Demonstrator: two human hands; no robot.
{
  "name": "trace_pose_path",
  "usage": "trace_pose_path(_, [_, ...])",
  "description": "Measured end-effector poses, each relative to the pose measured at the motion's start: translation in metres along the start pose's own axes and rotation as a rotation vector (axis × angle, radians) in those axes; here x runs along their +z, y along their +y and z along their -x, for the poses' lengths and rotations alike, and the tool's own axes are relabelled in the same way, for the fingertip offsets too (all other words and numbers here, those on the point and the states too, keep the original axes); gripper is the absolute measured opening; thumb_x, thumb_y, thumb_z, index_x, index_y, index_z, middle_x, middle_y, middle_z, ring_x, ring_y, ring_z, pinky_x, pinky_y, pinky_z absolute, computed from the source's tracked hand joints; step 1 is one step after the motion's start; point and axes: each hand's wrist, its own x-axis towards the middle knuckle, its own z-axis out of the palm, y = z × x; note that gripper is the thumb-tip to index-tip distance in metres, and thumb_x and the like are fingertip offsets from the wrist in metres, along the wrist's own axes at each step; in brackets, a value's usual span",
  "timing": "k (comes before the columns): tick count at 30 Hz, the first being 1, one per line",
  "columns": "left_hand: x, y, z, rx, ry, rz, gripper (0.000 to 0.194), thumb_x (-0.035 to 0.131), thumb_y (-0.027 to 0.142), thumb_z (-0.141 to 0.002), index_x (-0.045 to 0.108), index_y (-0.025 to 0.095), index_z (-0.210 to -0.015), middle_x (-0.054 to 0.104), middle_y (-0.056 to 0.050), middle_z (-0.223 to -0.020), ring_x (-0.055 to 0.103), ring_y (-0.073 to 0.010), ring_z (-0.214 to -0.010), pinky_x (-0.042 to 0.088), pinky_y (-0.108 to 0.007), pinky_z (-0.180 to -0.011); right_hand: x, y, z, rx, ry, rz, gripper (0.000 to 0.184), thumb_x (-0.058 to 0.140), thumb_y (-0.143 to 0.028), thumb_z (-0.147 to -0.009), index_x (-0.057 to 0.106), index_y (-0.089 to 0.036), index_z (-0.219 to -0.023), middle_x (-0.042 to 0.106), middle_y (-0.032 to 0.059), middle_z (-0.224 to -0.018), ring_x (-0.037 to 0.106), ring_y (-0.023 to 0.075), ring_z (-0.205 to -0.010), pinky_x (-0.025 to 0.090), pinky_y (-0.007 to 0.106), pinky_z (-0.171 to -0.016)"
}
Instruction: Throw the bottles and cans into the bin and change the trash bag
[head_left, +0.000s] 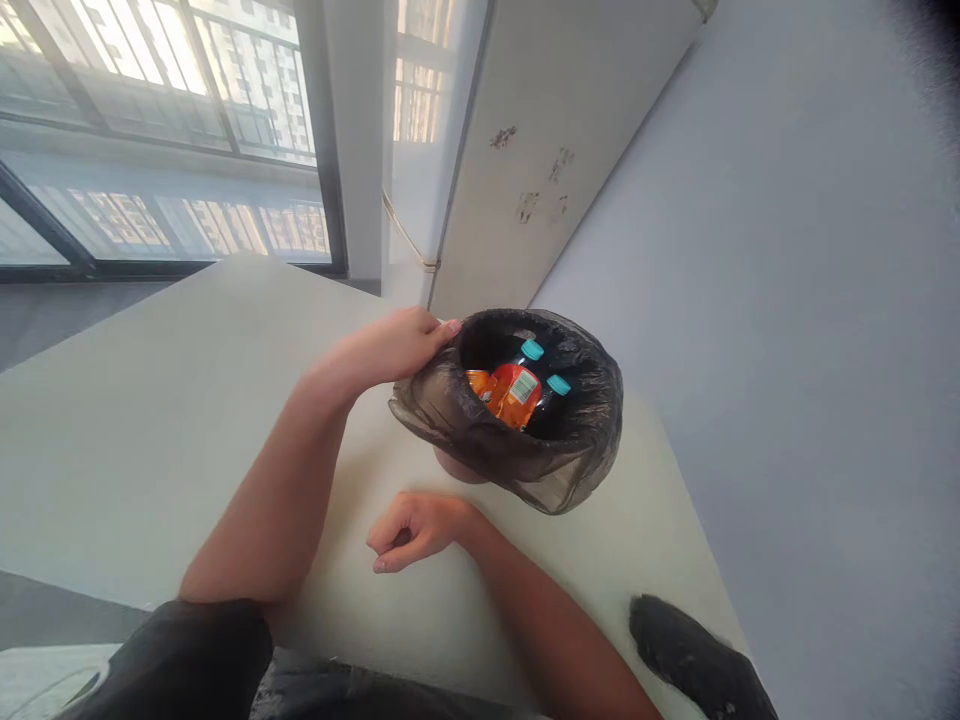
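Observation:
A trash bin lined with a thin black plastic bag (517,470) stands on the pale table, the bag folded out over its rim. Inside are bottles, two with teal caps (532,349), and an orange-red label with a barcode (516,395). My left hand (409,345) grips the bin's left rim, thumb on top at the bag's edge; its other fingers are mostly hidden. Below the bin, my right hand (416,530) is curled into a loose fist just above the table, apart from the bin, with nothing visible in it.
The pale table (187,380) meets a white wall (787,300) on the right. A scuffed pale panel (555,150) rises behind the bin. Windows (172,130) stand at the back left. A black object (697,655) lies at the lower right; its kind is unclear.

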Motion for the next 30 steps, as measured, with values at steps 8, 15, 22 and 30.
trace_pose_path(8, [-0.019, 0.012, 0.024, 0.114, 0.124, 0.190, 0.043, 0.057, 0.054, -0.095, 0.051, 0.022, -0.067, 0.043, 0.002, -0.058, 0.037, -0.0116, -0.050, 0.027, -0.027, -0.048, 0.004, -0.014, -0.007, 0.087, 0.050, 0.138, 0.056, 0.060, -0.058, -0.098, 0.032, -0.022, -0.065, 0.029, -0.0060, -0.066, 0.028, 0.0110, -0.066, 0.029, 0.026, -0.063])
trace_pose_path(15, [-0.025, 0.014, 0.031, 0.217, 0.507, 0.195, 0.014, 0.068, 0.037, -0.086, 0.066, 0.024, -0.088, 0.050, 0.003, -0.068, 0.046, -0.0112, -0.059, 0.048, -0.028, -0.063, 0.061, -0.168, 0.038, 0.427, 0.139, 0.917, 0.039, 0.073, -0.046, -0.093, 0.056, -0.025, -0.065, 0.039, -0.0064, -0.051, 0.024, 0.0139, -0.047, 0.021, 0.031, -0.048])
trace_pose_path(22, [-0.031, 0.017, 0.033, 0.162, 0.824, 0.122, 0.023, 0.066, 0.047, -0.090, 0.064, 0.027, -0.101, 0.053, 0.003, -0.071, 0.052, -0.0136, -0.064, 0.048, -0.026, -0.066, 0.021, -0.259, 0.142, 0.572, 1.420, 1.210, 0.020, 0.060, -0.033, -0.098, 0.071, -0.027, -0.113, 0.063, 0.0001, -0.077, 0.053, 0.0153, -0.055, 0.044, 0.029, -0.057])
trace_pose_path(30, [-0.040, -0.020, 0.027, -0.085, -0.039, 0.058, 0.060, 0.064, 0.075, -0.084, 0.066, 0.017, -0.068, 0.057, -0.002, -0.061, 0.049, -0.0167, -0.056, 0.035, -0.027, -0.050, -0.024, -0.209, 0.190, 1.042, 1.279, 0.991, 0.105, 0.066, -0.021, -0.084, 0.009, -0.041, -0.170, 0.056, 0.0104, -0.148, 0.072, 0.0249, -0.095, 0.052, 0.032, -0.069])
